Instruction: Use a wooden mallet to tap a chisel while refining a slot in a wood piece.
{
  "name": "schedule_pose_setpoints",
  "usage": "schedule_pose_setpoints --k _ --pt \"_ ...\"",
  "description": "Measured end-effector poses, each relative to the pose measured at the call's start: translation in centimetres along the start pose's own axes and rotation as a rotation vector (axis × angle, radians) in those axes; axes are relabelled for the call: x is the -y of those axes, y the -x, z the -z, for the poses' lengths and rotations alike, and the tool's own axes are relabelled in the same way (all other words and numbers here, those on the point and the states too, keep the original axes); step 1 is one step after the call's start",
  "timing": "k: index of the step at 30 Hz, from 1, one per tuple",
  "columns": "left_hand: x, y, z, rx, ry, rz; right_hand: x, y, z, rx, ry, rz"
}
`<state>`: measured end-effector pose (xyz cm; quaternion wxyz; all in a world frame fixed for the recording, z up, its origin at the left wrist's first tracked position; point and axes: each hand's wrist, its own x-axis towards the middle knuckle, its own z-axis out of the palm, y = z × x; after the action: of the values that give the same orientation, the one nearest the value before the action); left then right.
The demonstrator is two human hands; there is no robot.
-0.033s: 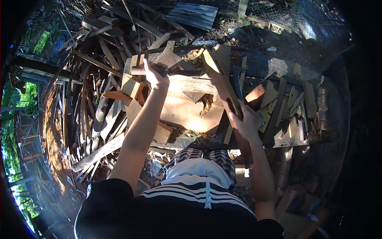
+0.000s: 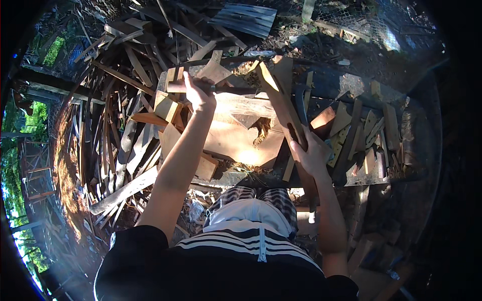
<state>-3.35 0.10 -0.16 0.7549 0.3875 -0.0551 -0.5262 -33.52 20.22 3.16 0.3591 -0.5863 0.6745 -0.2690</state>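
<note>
My left hand (image 2: 202,94) is closed round the wooden handle (image 2: 175,87) of a long knife. Its dark blade (image 2: 236,91) points right across the workbench, with the tip close to a wooden board. That long, narrow board (image 2: 277,98) slants up and away from my right hand (image 2: 310,155), which grips its near end. Sunlight falls on the board's far end. Beneath both hands lies a broad light wooden panel (image 2: 236,138), with a pale block (image 2: 246,106) and wood shavings (image 2: 262,131) on it.
A dark curved strip (image 2: 300,105) lies just right of the board. Several wood offcuts (image 2: 341,120) cover the bench's right side, and blocks (image 2: 165,108) sit at its left. A large scrap-wood pile (image 2: 120,110) rises beyond the left edge. Corrugated sheet (image 2: 243,20) lies at the back.
My left hand and the knife sit very slightly farther right. The right hand and the board look the same.
</note>
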Motion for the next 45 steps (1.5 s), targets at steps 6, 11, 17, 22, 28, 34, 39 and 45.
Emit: schedule_pose_setpoints --k 6,11,17,22,28,34,39,45 --pt "-0.6 4.4 -1.6 0.080 -0.075 -0.046 -0.6 -0.3 0.4 0.022 0.009 0.046" --pt "-0.4 1.6 2.4 0.023 0.105 0.158 -1.8 -1.0 0.5 0.051 0.012 0.019" --pt "-0.1 1.1 2.5 -0.054 0.206 0.206 -0.7 0.1 -0.2 0.013 -0.010 -0.032" --pt "-0.2 2.5 0.0 0.113 0.325 0.280 -0.4 0.2 -0.2 0.013 -0.049 0.012" --pt "-3.8 3.8 -8.2 0.254 -0.120 0.037 -0.1 -0.1 0.8 0.054 -0.078 -0.039" --pt "-2.3 6.6 -10.2 0.416 -0.512 -0.129 -1.7 -0.4 0.5 0.073 -0.187 0.014" --pt "-0.6 6.4 -10.7 0.476 -0.558 -0.201 -1.8 -0.6 0.7 0.101 -0.233 0.017" --pt "2.2 7.8 -11.8 0.536 -0.751 -0.303 -1.7 -0.3 1.0 0.049 -0.254 0.046"
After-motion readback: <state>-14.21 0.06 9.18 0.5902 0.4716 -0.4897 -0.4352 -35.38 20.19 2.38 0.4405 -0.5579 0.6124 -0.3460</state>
